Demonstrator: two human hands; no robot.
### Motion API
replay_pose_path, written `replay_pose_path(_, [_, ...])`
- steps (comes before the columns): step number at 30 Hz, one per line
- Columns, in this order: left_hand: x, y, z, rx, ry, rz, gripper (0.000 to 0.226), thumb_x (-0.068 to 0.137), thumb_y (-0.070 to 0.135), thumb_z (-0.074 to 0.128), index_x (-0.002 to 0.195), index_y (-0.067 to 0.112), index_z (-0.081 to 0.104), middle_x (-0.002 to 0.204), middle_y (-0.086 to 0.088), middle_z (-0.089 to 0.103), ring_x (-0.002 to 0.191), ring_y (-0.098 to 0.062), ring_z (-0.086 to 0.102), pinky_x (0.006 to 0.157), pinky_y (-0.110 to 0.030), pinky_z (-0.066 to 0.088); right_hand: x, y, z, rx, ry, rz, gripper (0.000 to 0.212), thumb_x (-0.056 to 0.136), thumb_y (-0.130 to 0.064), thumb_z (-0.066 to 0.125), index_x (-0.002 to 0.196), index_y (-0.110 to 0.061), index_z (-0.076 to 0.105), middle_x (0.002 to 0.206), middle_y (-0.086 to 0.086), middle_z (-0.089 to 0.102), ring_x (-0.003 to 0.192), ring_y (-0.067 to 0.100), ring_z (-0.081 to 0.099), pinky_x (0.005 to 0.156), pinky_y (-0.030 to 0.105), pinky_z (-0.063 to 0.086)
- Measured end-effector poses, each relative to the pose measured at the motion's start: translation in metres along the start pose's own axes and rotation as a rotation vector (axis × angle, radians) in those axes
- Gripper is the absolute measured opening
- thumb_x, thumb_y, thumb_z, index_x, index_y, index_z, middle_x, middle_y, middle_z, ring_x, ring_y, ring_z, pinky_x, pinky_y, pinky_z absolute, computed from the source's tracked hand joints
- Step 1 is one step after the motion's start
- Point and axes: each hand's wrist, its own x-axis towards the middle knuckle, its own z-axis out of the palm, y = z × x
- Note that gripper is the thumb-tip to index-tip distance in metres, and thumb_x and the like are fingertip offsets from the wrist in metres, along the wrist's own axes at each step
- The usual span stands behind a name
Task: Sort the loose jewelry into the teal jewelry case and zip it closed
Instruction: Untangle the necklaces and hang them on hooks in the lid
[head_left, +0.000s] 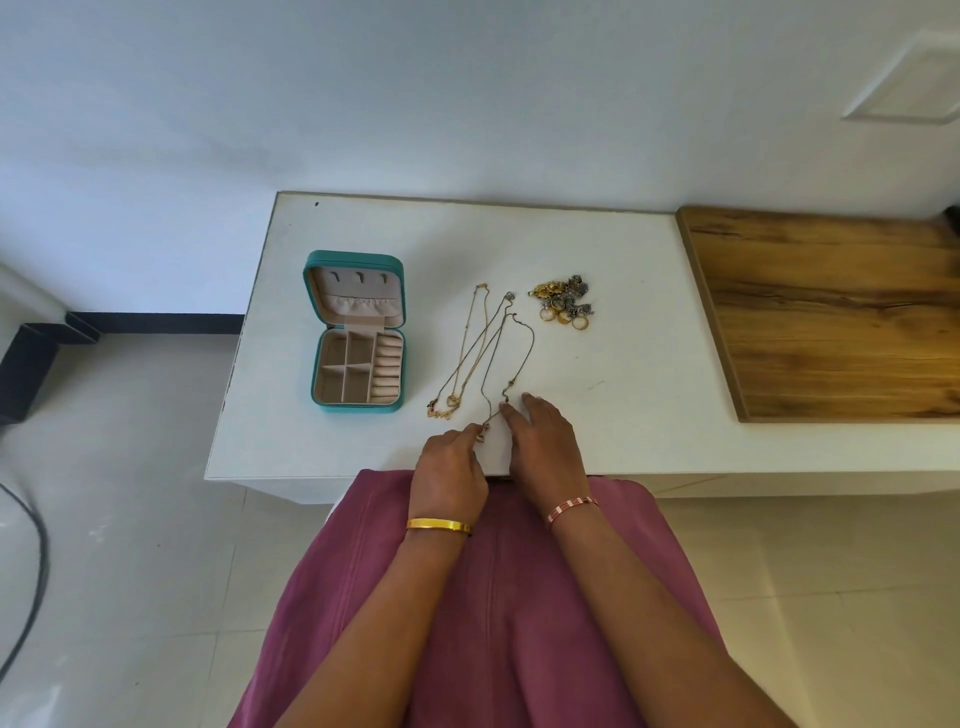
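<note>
While teal case (357, 332) lies open, left hand (451, 470) pinches necklace (511, 358).

I log a teal jewelry case (356, 332), faux-leather shell, matt beige velvety lining; at its 3 o'clock, fine gold-tone metal necklaces (485, 353); further on, a glossy gold and dull silver metal heap (563, 304); matt white tabletop (597, 384); grained wood panel (836, 317).

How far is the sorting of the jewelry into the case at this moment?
Done: only the teal case lies open, its compartments empty. In hand: the left hand pinches a necklace pendant; the right hand touches its chain. Left: all necklaces, the pile of rings and earrings, then zipping.
</note>
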Motion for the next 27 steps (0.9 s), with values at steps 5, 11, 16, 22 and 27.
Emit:
replay_pose_path(5, [0.001, 0.002, -0.002, -0.036, 0.012, -0.013, 0.040, 0.089, 0.001, 0.043, 0.128, 0.006, 0.050, 0.128, -0.013, 0.056, 0.120, -0.026, 0.048, 0.104, -0.026, 0.033, -0.003, -0.004, 0.002, 0.068, 0.050, -0.065, 0.044, 0.078, -0.001, 0.063, 0.121, -0.006, 0.058, 0.131, 0.027, 0.049, 0.123, 0.041, 0.045, 0.098, 0.047, 0.041])
replay_pose_path(11, [0.001, 0.000, 0.002, 0.021, -0.077, 0.011, 0.047, 0.087, 0.000, 0.042, 0.133, 0.010, 0.045, 0.126, -0.015, 0.057, 0.122, -0.028, 0.046, 0.107, -0.033, 0.036, -0.004, -0.005, 0.003, 0.031, 0.101, -0.128, 0.031, 0.062, -0.006, 0.078, 0.092, -0.010, 0.071, 0.105, 0.023, 0.065, 0.094, 0.040, 0.063, 0.072, 0.045, 0.055])
replay_pose_path(16, [0.000, 0.000, -0.002, -0.022, -0.028, -0.035, 0.044, 0.089, 0.000, 0.040, 0.132, 0.009, 0.046, 0.131, -0.012, 0.054, 0.125, -0.025, 0.044, 0.106, -0.027, 0.032, -0.006, -0.006, 0.001, -0.006, 0.084, -0.172, 0.032, 0.052, -0.006, 0.084, 0.081, -0.013, 0.073, 0.094, 0.020, 0.068, 0.083, 0.037, 0.066, 0.063, 0.039, 0.056])
replay_pose_path(22, [0.001, 0.000, -0.004, -0.134, 0.015, -0.087, 0.040, 0.089, 0.000, 0.042, 0.127, 0.011, 0.051, 0.124, -0.010, 0.060, 0.119, -0.023, 0.051, 0.101, -0.024, 0.035, -0.005, -0.004, -0.001, 0.100, 0.162, -0.085, 0.030, 0.071, 0.003, 0.065, 0.100, -0.005, 0.070, 0.101, 0.020, 0.064, 0.094, 0.038, 0.060, 0.071, 0.040, 0.056])
replay_pose_path(27, [0.008, 0.008, -0.008, -0.261, 0.069, -0.147, 0.035, 0.089, 0.000, 0.045, 0.121, 0.008, 0.056, 0.121, -0.008, 0.062, 0.116, -0.022, 0.055, 0.100, -0.023, 0.036, 0.008, 0.003, -0.010, 0.281, 0.222, 0.168, 0.027, 0.090, -0.006, 0.049, 0.114, -0.004, 0.063, 0.110, 0.015, 0.061, 0.106, 0.028, 0.053, 0.085, 0.029, 0.042])
